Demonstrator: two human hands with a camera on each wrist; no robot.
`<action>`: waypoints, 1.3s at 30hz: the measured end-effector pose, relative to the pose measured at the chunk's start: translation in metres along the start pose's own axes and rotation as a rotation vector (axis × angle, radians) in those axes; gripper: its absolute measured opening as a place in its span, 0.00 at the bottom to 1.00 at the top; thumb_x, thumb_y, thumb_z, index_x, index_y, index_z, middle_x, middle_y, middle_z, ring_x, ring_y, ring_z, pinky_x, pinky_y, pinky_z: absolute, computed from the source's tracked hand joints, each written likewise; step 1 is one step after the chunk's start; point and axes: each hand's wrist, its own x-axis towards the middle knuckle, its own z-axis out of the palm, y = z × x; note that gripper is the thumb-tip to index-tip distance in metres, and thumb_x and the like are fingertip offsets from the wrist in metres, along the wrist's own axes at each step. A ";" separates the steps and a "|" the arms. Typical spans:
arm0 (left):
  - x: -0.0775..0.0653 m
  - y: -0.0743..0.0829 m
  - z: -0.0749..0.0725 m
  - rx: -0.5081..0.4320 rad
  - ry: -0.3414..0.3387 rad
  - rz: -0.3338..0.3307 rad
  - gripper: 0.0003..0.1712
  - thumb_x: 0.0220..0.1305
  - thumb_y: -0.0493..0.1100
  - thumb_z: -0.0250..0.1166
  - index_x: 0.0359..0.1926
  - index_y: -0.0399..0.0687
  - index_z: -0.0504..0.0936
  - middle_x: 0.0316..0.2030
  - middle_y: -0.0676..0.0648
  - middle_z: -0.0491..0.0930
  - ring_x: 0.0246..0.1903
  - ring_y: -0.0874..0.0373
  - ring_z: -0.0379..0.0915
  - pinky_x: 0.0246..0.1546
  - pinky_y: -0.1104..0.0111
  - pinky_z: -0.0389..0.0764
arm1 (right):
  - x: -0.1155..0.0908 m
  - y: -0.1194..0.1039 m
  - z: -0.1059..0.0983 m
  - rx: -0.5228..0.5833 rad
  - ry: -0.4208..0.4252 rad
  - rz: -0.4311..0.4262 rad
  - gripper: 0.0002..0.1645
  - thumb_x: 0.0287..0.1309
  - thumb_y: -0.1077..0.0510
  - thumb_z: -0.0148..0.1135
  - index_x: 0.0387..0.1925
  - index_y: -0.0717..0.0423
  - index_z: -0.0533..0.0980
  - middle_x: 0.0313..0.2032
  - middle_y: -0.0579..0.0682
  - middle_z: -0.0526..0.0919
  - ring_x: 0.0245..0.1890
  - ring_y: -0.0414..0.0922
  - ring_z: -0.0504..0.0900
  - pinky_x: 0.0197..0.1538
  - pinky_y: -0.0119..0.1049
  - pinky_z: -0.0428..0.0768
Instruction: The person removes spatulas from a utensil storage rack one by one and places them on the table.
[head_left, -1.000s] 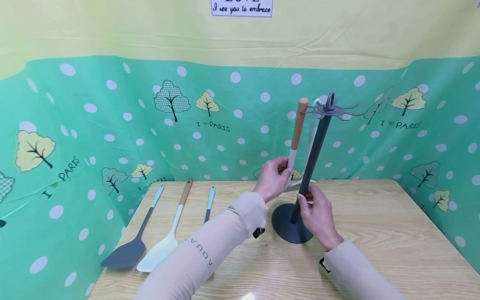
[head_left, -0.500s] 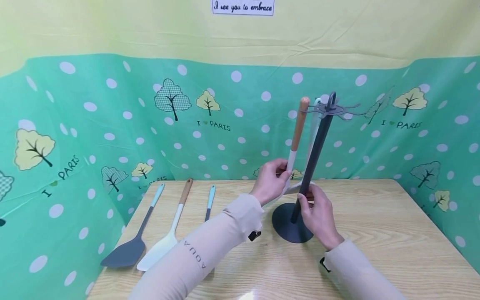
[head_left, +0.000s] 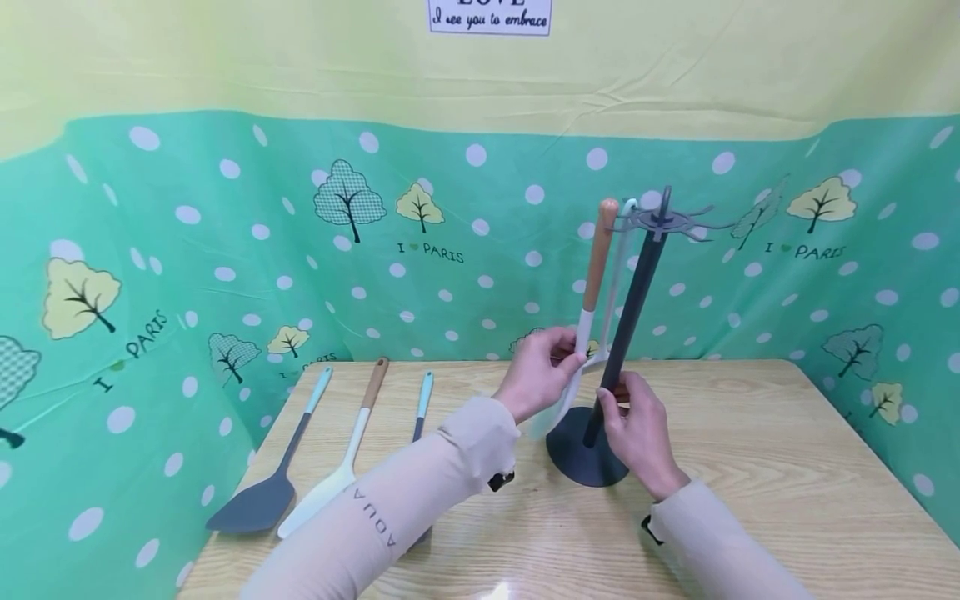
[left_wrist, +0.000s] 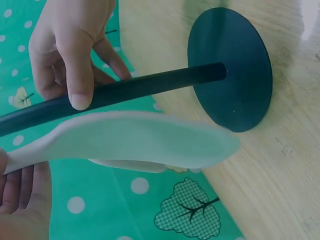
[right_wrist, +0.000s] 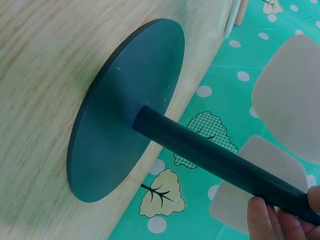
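In the head view my left hand (head_left: 542,371) pinches the white neck of a spatula with a wooden handle (head_left: 597,267). The handle's top is at a hook of the black utensil stand (head_left: 633,308); I cannot tell whether it is hooked on. Its curved white blade (left_wrist: 150,137) points down beside the pole in the left wrist view. Low on the pole, my right hand (head_left: 639,429) grips with thumb and fingers. Behind the held spatula hangs another white utensil (head_left: 617,279) with a pale blue tip, its blade (right_wrist: 260,177) showing in the right wrist view.
On the table's left lie a dark spatula with a blue handle (head_left: 258,504), a white spatula with a wooden handle (head_left: 351,442) and a blue-handled utensil (head_left: 424,396), partly hidden by my left sleeve. The stand's round base (head_left: 573,458) rests on the wooden table. A patterned cloth hangs behind.
My left hand has shifted slightly down and left with the spatula's neck, while its handle top stays by the hook. The utensil hanging behind has swung slightly left. My right hand keeps its grip.
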 end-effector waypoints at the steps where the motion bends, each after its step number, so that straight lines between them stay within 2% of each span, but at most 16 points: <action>1: -0.001 0.000 0.000 -0.006 0.000 -0.002 0.09 0.64 0.36 0.63 0.45 0.43 0.81 0.35 0.52 0.81 0.34 0.65 0.77 0.38 0.76 0.78 | 0.000 0.000 0.000 0.000 -0.002 0.001 0.10 0.63 0.61 0.59 0.44 0.60 0.72 0.36 0.54 0.77 0.37 0.50 0.81 0.36 0.46 0.83; 7: -0.009 0.002 0.001 -0.038 0.001 -0.013 0.09 0.63 0.37 0.65 0.45 0.44 0.80 0.35 0.53 0.81 0.33 0.65 0.77 0.37 0.75 0.79 | 0.000 0.000 0.000 -0.002 -0.015 0.015 0.11 0.64 0.61 0.58 0.46 0.60 0.71 0.37 0.54 0.77 0.38 0.50 0.80 0.37 0.47 0.83; 15: -0.021 0.007 0.002 -0.055 -0.002 0.024 0.09 0.62 0.39 0.66 0.43 0.45 0.80 0.35 0.52 0.81 0.33 0.66 0.77 0.37 0.75 0.79 | 0.001 0.000 0.000 -0.001 -0.018 0.015 0.10 0.64 0.62 0.58 0.46 0.60 0.71 0.38 0.54 0.77 0.38 0.50 0.80 0.38 0.47 0.83; 24: -0.031 0.010 0.007 -0.097 0.028 0.045 0.08 0.60 0.36 0.67 0.42 0.42 0.81 0.34 0.52 0.80 0.32 0.66 0.76 0.36 0.76 0.79 | 0.001 0.001 0.000 -0.002 -0.003 -0.007 0.11 0.63 0.62 0.59 0.45 0.61 0.71 0.37 0.55 0.77 0.37 0.50 0.81 0.37 0.46 0.83; 39: -0.038 0.016 0.007 -0.093 0.042 0.089 0.07 0.59 0.36 0.68 0.39 0.42 0.81 0.33 0.51 0.81 0.31 0.67 0.77 0.34 0.76 0.80 | 0.000 0.000 0.001 -0.015 -0.017 0.010 0.11 0.65 0.59 0.57 0.45 0.61 0.71 0.38 0.56 0.77 0.38 0.52 0.80 0.37 0.48 0.83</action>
